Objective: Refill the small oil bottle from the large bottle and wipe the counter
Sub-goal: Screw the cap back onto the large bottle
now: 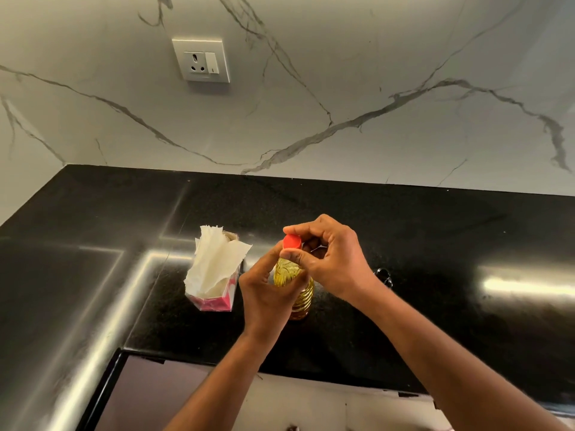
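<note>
The person stands a ribbed bottle [295, 284] of yellow oil upright on the black counter [435, 244], close to the front edge. The left hand [269, 293] wraps around its body from the left side, fingers curled against the plastic, most likely to keep it from turning or tipping. The right hand [326, 259] comes in from above and to the right, with the thumb and fingertips pinching the red cap [292, 242] at the top. That pairing of one hand bracing and one hand on the cap fits the step of twisting the cap; whether it is being loosened or tightened cannot be told. Whether this is the large or the small bottle is also unclear, since only one oil bottle is in plain view. A small dark clear-looking object [384, 276] sits on the counter just behind the right wrist, mostly hidden, and it cannot be identified.

Just to the left of the bottle stands a pink tissue box [214, 301] with white tissue [211, 262] pulled up out of its top, handy for the wiping part of the job. No spill shows on the counter.

By count: one oil bottle, one red cap, one tissue box, two hands, and one wall socket [201, 60] on the marble wall [373, 73] behind.
</note>
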A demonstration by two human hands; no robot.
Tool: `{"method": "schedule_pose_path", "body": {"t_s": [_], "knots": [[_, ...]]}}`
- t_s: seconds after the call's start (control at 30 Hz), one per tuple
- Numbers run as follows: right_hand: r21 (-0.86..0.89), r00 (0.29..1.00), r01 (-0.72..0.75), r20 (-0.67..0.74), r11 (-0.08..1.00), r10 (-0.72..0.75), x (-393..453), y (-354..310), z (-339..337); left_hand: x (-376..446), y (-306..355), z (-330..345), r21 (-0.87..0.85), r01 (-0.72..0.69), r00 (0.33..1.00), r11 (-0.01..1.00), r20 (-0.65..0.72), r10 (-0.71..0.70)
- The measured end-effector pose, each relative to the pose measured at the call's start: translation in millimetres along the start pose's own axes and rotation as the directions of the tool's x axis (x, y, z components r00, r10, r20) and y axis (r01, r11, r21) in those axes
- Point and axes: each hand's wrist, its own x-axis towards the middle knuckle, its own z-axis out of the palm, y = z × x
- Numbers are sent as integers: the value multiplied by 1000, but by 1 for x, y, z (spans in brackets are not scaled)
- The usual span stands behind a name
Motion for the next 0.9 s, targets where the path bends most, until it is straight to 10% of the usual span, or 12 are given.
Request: {"method": "schedule_pose_path", "body": {"t_s": [0.43,0.7,0.9], "knots": [[66,924,-20,-379,998,44,-24,-4,30,-2,1,6,-10,-32,999,999,-1,32],[136,987,-1,-157,991,22,-15,12,19,-2,13,4,-8,-14,1000,1000,9,14],[81,946,16,-323,997,11,-23,5,26,-2,10,6,4,-41,999,999,-1,41]]}}
